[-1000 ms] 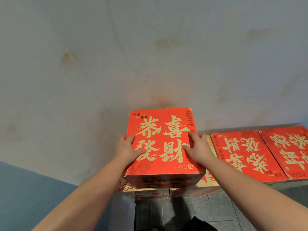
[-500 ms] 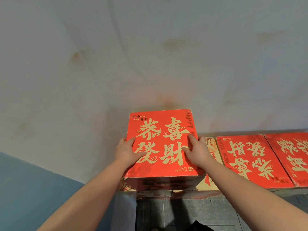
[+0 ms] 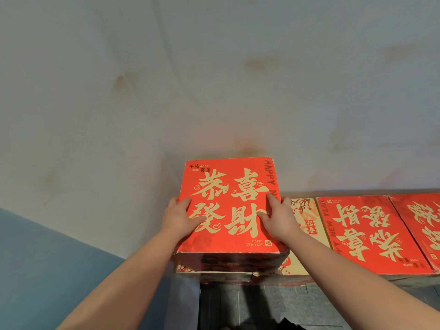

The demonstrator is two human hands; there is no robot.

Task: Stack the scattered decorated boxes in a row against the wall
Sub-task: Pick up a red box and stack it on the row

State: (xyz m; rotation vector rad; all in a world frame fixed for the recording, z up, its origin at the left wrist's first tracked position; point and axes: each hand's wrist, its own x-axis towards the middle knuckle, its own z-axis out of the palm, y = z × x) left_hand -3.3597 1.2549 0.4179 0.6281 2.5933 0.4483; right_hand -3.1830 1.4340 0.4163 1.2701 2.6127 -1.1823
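Both forearms bare, no sleeves, left hand (image 3: 177, 216), right hand (image 3: 278, 217).

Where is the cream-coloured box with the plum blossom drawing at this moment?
In the head view, the cream box lies low, right of centre, under the red box held by both hands, left of a second red box.

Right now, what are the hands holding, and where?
Both hands, left hand and right hand, hold the square red cardboard box by its side edges, thumbs on top.
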